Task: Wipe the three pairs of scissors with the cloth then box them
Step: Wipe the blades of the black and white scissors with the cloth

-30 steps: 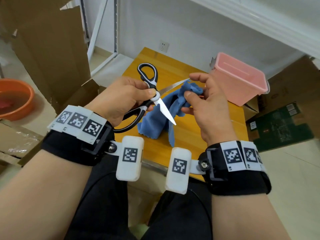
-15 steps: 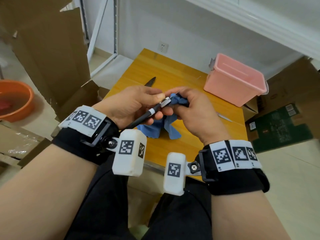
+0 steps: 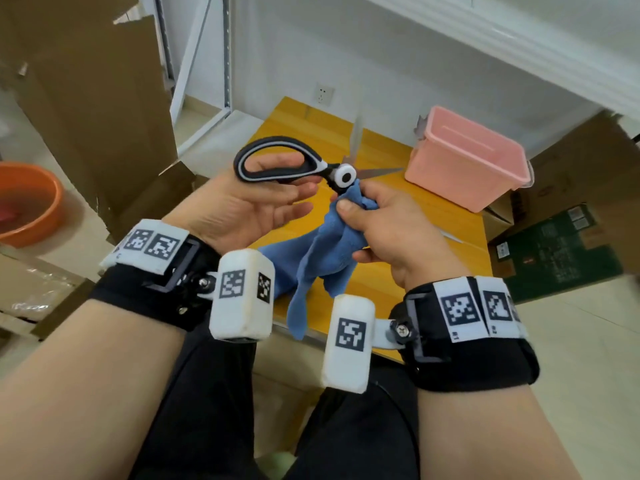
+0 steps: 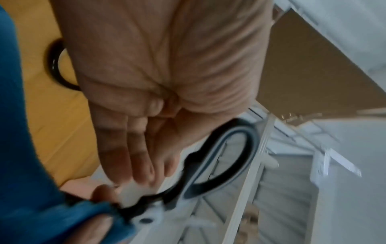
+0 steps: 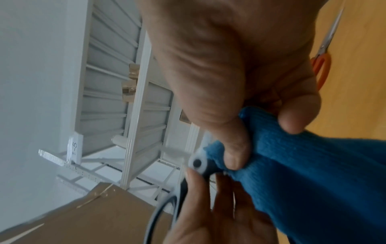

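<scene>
Black-and-white-handled scissors [image 3: 277, 164] are held up over the yellow table [image 3: 398, 216], blades spread, one pointing up and one toward the pink box [image 3: 467, 161]. My left hand [image 3: 277, 202] holds their upper handle loop [image 4: 229, 148], fingers fairly straight beneath it. Just under the white pivot [image 5: 197, 163], my right hand [image 3: 374, 216] pinches the blue cloth [image 3: 329, 251] round the lower handle; the rest of the cloth hangs to the table edge. Orange-handled scissors [image 5: 321, 66] lie on the table behind my right hand. A black handle ring [image 4: 54, 66] of another pair lies behind my left.
The pink box stands at the table's far right. Cardboard boxes [image 3: 571, 244] crowd the floor to the right, and cardboard sheets [image 3: 86, 98] lean at the left. An orange basin [image 3: 24, 202] sits on the floor far left. A white metal rack [image 3: 207, 81] stands behind the table.
Half a second ago both hands held the scissors low with the cloth over them. Now the scissors are raised with blades spread, and the cloth is below the pivot.
</scene>
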A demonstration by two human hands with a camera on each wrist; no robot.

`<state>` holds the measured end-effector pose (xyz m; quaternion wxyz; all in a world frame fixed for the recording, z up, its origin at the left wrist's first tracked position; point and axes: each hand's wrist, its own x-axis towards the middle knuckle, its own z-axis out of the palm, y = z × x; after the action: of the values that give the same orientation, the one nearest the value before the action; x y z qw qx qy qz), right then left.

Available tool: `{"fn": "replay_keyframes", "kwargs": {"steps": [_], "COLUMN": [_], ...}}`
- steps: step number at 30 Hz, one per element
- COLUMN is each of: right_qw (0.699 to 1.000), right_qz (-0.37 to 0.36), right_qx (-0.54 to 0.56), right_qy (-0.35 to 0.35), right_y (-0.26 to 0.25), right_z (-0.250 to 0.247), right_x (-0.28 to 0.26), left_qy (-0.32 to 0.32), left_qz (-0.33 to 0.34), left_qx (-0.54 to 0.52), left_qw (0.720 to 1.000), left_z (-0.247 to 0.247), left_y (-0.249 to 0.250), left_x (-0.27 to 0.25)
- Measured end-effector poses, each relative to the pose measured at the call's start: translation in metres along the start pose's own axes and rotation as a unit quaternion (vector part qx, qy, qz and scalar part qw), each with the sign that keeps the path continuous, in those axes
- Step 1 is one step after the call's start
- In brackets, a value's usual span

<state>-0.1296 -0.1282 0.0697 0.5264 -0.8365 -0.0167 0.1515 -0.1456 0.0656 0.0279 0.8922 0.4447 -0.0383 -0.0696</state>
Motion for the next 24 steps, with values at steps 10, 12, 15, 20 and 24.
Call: {"fn": "replay_keyframes", "kwargs": {"steps": [10, 12, 15, 20, 24], "right_qw": [1.0, 0.999, 0.992, 0.953, 0.954], "right_qz": [0.002, 0.012, -0.008, -0.091, -0.172], "right_qx": [-0.027, -0.025, -0.012, -0.04, -0.056], "right_qy": [-0.01, 0.039, 0.126, 0.285, 0.239], "right_y": [0.003, 0.006, 0.011, 0.016, 0.006], "right_z": [0.0, -0.008, -0.018, -0.038, -0.032], "right_x": [-0.002, 0.001, 0.006, 0.007, 0.003], "left_qy": [0.072, 0.072, 0.075, 0.085, 0.066], "left_qz": [-0.018, -0.015, -0.01, -0.017, -0.043], "left_qx": [0.141, 0.134, 0.142, 0.136, 0.133], "left_qw": [0.987, 0.988, 0.987, 0.987, 0.988], "left_z": [0.016, 0.013, 0.012, 0.008, 0.013], "left_y": [-0.008, -0.005, 0.0, 0.007, 0.003], "left_x": [0.004, 0.004, 0.003, 0.001, 0.0]}}
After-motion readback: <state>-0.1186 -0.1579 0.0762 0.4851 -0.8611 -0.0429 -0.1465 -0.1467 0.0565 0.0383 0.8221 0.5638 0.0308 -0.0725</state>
